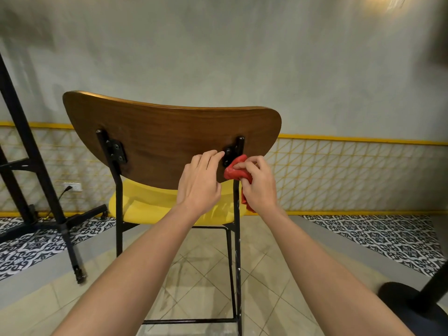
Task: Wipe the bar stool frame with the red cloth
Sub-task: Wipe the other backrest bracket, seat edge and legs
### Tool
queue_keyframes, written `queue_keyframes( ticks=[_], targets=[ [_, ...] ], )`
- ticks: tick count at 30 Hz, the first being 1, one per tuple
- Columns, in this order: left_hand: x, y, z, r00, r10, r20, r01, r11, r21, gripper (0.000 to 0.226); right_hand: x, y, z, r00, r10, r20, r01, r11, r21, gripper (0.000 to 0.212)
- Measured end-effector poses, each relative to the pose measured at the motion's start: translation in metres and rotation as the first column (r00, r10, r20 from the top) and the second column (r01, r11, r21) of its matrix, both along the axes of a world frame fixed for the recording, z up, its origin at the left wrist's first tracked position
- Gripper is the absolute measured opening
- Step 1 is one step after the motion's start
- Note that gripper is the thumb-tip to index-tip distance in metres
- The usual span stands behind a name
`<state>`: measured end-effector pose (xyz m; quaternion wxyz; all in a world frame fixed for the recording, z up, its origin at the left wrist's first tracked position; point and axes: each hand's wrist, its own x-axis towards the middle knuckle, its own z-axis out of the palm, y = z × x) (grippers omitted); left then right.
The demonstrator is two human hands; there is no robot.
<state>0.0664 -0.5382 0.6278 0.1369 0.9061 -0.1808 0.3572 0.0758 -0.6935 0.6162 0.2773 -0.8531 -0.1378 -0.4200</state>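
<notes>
Though the left hand [200, 180] is lying open nearby, the right hand [260, 187] is gripping the crumpled red cloth [232, 172] against the upright black metal frame post [236, 238].

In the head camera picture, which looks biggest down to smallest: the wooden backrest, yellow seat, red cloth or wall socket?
1. wooden backrest
2. yellow seat, partly hidden
3. red cloth, bunched in the right hand
4. wall socket, though it sits farther away

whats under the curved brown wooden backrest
A yellow padded seat on the black metal stool frame. The left hand and right hand, gripping the red cloth, cover the seat's right part.
</notes>
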Motion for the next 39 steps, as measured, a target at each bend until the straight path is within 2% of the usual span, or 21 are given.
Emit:
queue_keyframes(
  ticks=[2,4,8,12,14,17,20,23,26,29,32,34,37,39],
  targets=[
    [-0.001,0.0,-0.002,1.0,0.003,0.003,-0.003,1.0,0.018,0.066,-0.001,0.006,0.002,0.994,-0.014,0.104,0.016,1.0,-0.013,0.032],
    [-0.001,0.0,-0.002,1.0,0.009,0.004,-0.009,1.0,0.029,0.067,0.002,0.011,0.005,0.991,-0.052,0.122,0.056,0.998,-0.035,0.032],
    [0.001,0.002,-0.004,1.0,0.013,0.001,-0.013,0.997,0.07,0.07,0.008,0.01,-0.008,0.996,-0.08,0.029,0.084,0.982,-0.169,0.029],
    [-0.001,0.004,-0.01,1.0,0.022,-0.019,-0.02,0.993,0.113,0.073,0.005,0.001,-0.024,0.985,-0.103,-0.139,0.048,0.934,-0.354,0.027],
    [-0.001,0.005,-0.011,0.999,0.027,-0.023,-0.024,0.992,0.126,0.073,0.003,-0.001,-0.023,0.995,-0.068,-0.074,0.038,0.935,-0.353,0.027],
    [0.0,0.004,-0.012,0.999,0.03,-0.025,-0.026,0.992,0.123,0.074,0.006,-0.001,-0.012,0.994,-0.031,0.106,0.063,0.946,-0.317,0.028],
    [0.0,0.003,-0.012,0.999,0.034,-0.029,-0.031,0.992,0.119,0.073,0.014,0.0,-0.006,0.985,-0.048,0.163,0.107,0.921,-0.375,0.032],
    [-0.001,0.004,-0.014,0.998,0.053,-0.042,-0.047,0.99,0.134,0.073,0.013,-0.001,-0.016,0.993,-0.058,0.105,0.103,0.859,-0.501,0.033],
    [-0.001,0.008,-0.015,0.997,0.077,0.013,-0.078,0.982,0.173,0.071,0.006,-0.003,-0.029,0.994,-0.108,0.013,0.094,0.789,-0.607,0.038],
    [-0.001,0.015,-0.014,0.994,0.097,0.058,-0.107,0.968,0.227,0.07,0.003,-0.005,-0.03,0.993,-0.05,0.11,0.107,0.788,-0.606,0.041],
    [0.0,0.016,-0.015,0.992,0.12,0.049,-0.128,0.961,0.246,0.071,0.009,-0.006,-0.023,0.978,-0.004,0.209,0.121,0.827,-0.55,0.036],
    [-0.001,0.013,-0.016,0.991,0.128,0.031,-0.131,0.964,0.23,0.072,0.014,-0.007,-0.021,0.976,-0.021,0.215,0.135,0.837,-0.53,0.037],
    [-0.001,0.011,-0.019,0.992,0.125,0.0,-0.122,0.968,0.22,0.073,0.015,-0.009,-0.03,0.984,-0.036,0.174,0.132,0.805,-0.579,0.042],
    [-0.001,0.01,-0.02,0.992,0.126,-0.005,-0.122,0.967,0.222,0.074,0.013,-0.011,-0.038,0.988,-0.053,0.148,0.126,0.831,-0.542,0.045]
  ],
)
